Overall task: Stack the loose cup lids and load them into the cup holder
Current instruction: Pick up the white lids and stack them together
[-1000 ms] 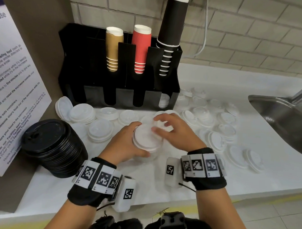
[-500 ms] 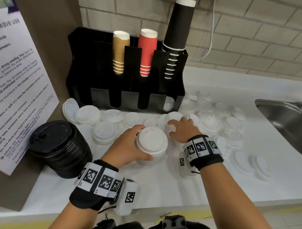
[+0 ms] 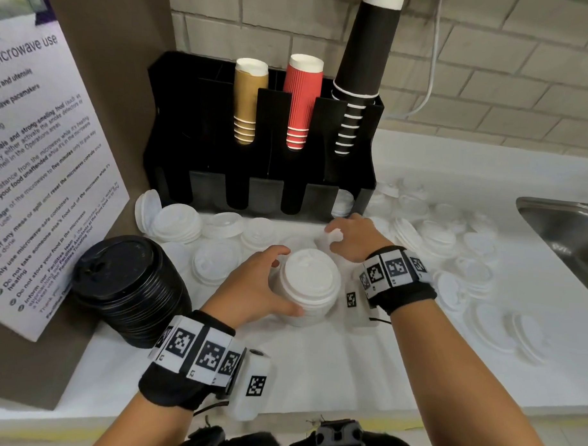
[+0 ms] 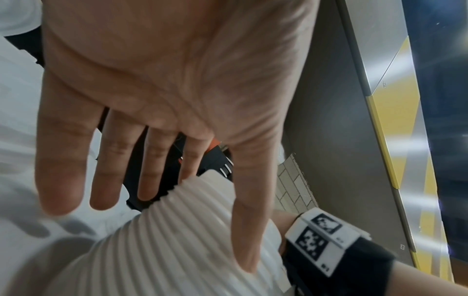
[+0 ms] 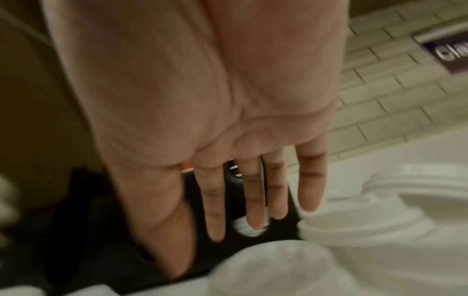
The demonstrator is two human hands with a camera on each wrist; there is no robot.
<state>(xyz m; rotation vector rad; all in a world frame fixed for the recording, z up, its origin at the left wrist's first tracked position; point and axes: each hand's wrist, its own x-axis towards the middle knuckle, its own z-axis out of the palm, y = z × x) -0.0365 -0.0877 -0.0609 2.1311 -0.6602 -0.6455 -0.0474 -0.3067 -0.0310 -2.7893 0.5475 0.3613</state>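
In the head view my left hand [image 3: 250, 288] grips a tall stack of white cup lids [image 3: 307, 286] standing on the white counter, thumb in front and fingers behind. The left wrist view shows my thumb lying along the ribbed stack [image 4: 182, 230] under the left hand [image 4: 164, 80]. My right hand [image 3: 355, 238] reaches past the stack and touches a loose white lid [image 3: 333, 240] just in front of the black cup holder [image 3: 260, 188]. In the blurred right wrist view the right hand [image 5: 202, 100] has straight fingers.
Loose white lids lie left [image 3: 179, 222] and right [image 3: 451, 248] of my hands. A stack of black lids [image 3: 130, 290] stands at the left beside a notice board [image 3: 37, 180]. The holder carries tan, red and black cup stacks. A steel sink [image 3: 565, 232] sits at the right.
My right hand has left the top of the stack and moved away toward the loose lids by the holder's right end. My left hand keeps its hold on the stack.
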